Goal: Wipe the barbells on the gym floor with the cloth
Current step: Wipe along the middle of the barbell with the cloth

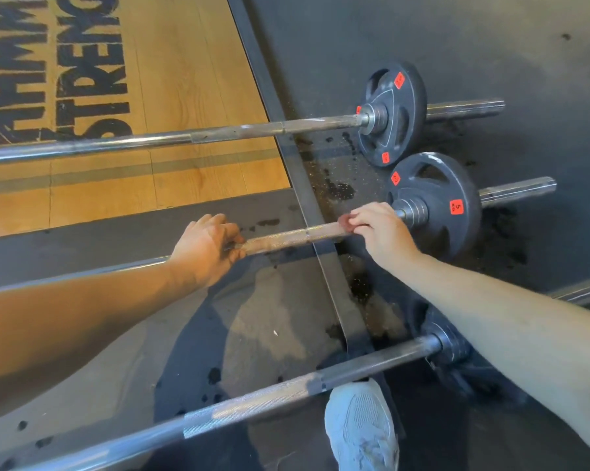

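Note:
Three barbells lie on the gym floor. The middle barbell [297, 234] has a rusty knurled shaft and a black 5 kg plate [446, 202] at its right end. My left hand [208, 248] grips this shaft left of centre. My right hand [376, 229] pinches a small reddish cloth [346, 222] against the shaft, just left of the plate's collar. The far barbell [218, 134] lies behind with its own black plate [393, 112]. The near barbell [252, 407] runs across the bottom, its plate partly hidden under my right forearm.
A wooden lifting platform [191, 79] with black lettering fills the upper left, bordered by a metal strip [307, 202]. Dark wet spots [337, 190] mark the black rubber floor. My grey shoe [361, 426] stands by the near barbell.

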